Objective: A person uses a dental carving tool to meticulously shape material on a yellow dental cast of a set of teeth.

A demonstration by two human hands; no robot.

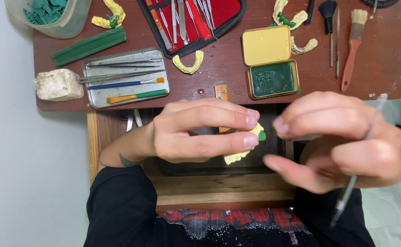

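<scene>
step: wax work on cast (242,153) | left hand (196,132) pinches cast | right hand (342,142) grips tool (356,176) | next, I'd guess: steady tip onto green wax (261,135)

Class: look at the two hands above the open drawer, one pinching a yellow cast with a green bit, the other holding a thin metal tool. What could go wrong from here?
1. The left hand grips the cast only at the fingertips, over the open drawer; it might slip and drop in.
2. The tool in the right hand is thin and close to the left fingers; a slip might jab them.
3. The green bit sits at the cast's edge and might get knocked off.
</scene>
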